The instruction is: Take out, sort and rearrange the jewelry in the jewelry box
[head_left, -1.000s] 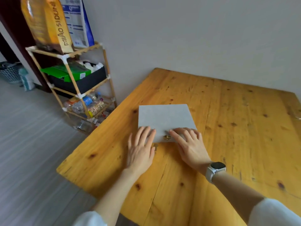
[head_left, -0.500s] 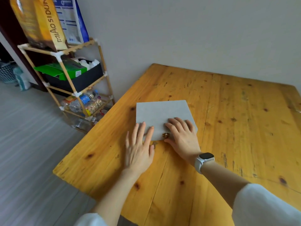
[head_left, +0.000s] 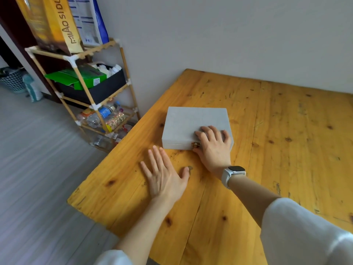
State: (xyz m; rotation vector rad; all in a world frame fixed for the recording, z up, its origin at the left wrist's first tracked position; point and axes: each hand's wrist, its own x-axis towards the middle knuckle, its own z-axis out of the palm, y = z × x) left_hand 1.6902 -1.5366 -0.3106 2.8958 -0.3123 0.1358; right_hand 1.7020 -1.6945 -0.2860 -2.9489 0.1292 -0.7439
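A pale grey jewelry box (head_left: 187, 124) lies closed on the wooden table (head_left: 286, 150), with a small brass clasp (head_left: 195, 144) on its front edge. My right hand (head_left: 214, 148) rests on the lid's near right corner, fingers spread over the top and thumb by the clasp. My left hand (head_left: 164, 175) lies flat on the table just in front of the box, fingers straight, touching nothing else. No jewelry is visible; the box hides its contents.
A wooden rack (head_left: 86, 88) with bags, a black bin and bottles stands left of the table against the wall. The table's left edge (head_left: 107, 157) drops to grey floor. A basket (head_left: 13, 81) sits far left.
My left hand has slid back off the box onto the table. My right hand has moved further onto the lid, near the clasp. The view has shifted slightly.
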